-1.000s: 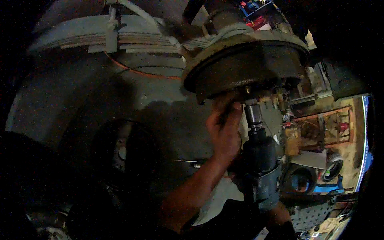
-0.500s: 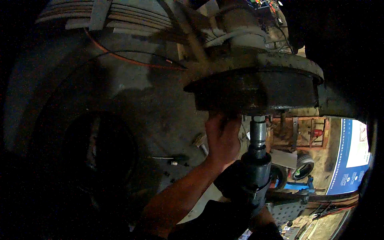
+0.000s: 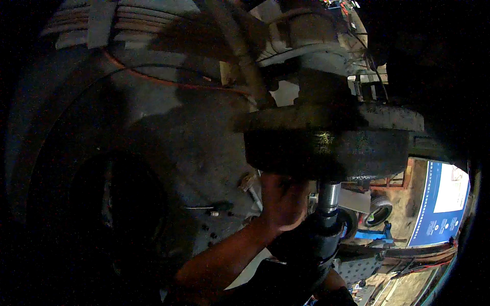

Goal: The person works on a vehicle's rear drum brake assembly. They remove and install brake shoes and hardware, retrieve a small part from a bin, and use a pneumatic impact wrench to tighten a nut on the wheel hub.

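A dark, round brake drum [image 3: 375, 153] with a wider flange above it fills the middle of the view. My left hand [image 3: 285, 204] reaches up against its lower face, the fingers lost in deep shadow. Beside that hand, a shiny socket [image 3: 328, 196] points up at the drum, its top end hidden by the drum's edge. It sits on a black impact wrench [image 3: 316, 237]. Low in the view, my right hand [image 3: 333, 281] is closed around the wrench, mostly covered by the tool's body.
A large tyre [image 3: 46, 178] lies in the dark at left. An orange hose [image 3: 173, 83] crosses the floor behind. A screwdriver [image 3: 217, 208] and small parts lie on the floor. To the right are another tyre [image 3: 377, 210], a perforated metal plate [image 3: 360, 268] and a blue-white poster [image 3: 434, 224].
The drum appears lower in the picture, as the view has shifted. Less of the socket shows below the drum now. My left hand stays against the drum and my right on the wrench.
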Demonstrator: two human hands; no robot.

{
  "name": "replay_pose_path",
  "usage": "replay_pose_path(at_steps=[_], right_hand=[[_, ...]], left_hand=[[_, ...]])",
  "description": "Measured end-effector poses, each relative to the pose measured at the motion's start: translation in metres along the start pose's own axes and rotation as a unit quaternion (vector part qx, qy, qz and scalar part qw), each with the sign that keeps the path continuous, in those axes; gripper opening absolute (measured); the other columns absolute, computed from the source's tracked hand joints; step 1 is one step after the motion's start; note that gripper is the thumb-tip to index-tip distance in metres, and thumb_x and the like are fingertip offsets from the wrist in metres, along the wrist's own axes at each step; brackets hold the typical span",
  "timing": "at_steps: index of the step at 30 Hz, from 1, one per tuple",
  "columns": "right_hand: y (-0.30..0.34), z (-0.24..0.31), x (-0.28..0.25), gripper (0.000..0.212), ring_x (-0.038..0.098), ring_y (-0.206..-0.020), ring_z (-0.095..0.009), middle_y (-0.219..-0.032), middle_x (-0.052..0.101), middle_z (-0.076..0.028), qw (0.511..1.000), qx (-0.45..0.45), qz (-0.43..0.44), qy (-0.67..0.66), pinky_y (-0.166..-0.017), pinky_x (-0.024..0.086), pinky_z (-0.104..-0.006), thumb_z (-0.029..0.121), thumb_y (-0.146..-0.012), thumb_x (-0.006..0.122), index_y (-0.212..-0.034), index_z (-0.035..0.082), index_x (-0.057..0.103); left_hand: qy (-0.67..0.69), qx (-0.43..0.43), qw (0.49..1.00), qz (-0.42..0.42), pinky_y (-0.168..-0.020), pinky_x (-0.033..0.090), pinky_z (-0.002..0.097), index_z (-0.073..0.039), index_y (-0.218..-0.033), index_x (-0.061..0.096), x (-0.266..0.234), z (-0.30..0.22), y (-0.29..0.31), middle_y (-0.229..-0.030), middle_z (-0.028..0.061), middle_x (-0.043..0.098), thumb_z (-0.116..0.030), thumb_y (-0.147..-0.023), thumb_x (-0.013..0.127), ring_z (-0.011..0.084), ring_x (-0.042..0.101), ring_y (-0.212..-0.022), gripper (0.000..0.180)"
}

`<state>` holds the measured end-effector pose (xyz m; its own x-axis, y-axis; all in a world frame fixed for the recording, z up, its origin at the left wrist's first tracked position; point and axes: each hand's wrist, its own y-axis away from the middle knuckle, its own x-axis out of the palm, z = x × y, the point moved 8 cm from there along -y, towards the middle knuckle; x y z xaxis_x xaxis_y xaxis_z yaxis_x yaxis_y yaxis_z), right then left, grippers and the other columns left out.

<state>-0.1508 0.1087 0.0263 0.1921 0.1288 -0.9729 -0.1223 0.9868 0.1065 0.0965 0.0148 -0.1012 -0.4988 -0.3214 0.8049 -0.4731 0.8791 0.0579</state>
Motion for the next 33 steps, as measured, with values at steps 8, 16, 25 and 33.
replay_pose_path(at_steps=[8,16,25,33], right_hand=[[0.03,0.001,-0.022,0.059,0.05,-0.114,-0.03,-0.13,0.05,-0.014,0.998,0.045,-0.027,0.025,-0.098,0.04,-0.0429,0.029,-0.084,0.061,-0.132,0.0,0.042],[0.048,-0.009,-0.013,0.06,0.05,-0.114,-0.029,-0.13,0.05,-0.014,0.999,0.039,-0.025,0.014,-0.098,0.04,-0.0424,0.029,-0.084,0.061,-0.132,0.0,0.041],[0.023,-0.022,0.043,0.06,0.05,-0.115,-0.027,-0.13,0.05,-0.013,0.999,-0.015,0.011,-0.033,-0.099,0.039,-0.0417,0.029,-0.085,0.062,-0.133,0.0,0.041],[-0.028,-0.014,0.116,0.061,0.05,-0.115,-0.026,-0.13,0.05,-0.012,0.986,-0.106,0.071,-0.104,-0.099,0.039,-0.0411,0.029,-0.085,0.063,-0.133,0.0,0.04]], left_hand=[[-0.273,0.174,0.946,-0.024,-0.084,0.04,0.0416,-0.001,-0.105,0.057,-0.002,-0.019,0.024,-0.106,0.0163,0.056,-0.005,-0.08,0.059,0.0288,0.051,-0.096,0.026],[0.051,0.199,0.963,-0.177,-0.069,0.039,0.03,0.002,-0.096,0.053,-0.016,-0.063,0.02,-0.084,0.009,0.052,-0.007,-0.088,0.053,0.0174,0.047,-0.075,0.012],[0.091,-0.227,0.96,0.136,-0.068,0.042,0.03,-0.001,-0.099,0.057,0.017,-0.011,0.022,-0.078,0.0066,0.059,-0.021,-0.093,0.056,0.013,0.052,-0.074,0.022],[0.037,-0.159,0.983,0.083,-0.073,0.046,0.03,-0.001,-0.096,0.067,-0.008,0.023,0.0,-0.083,0.0082,0.065,-0.036,-0.084,0.065,0.0166,0.06,-0.074,0.037]])
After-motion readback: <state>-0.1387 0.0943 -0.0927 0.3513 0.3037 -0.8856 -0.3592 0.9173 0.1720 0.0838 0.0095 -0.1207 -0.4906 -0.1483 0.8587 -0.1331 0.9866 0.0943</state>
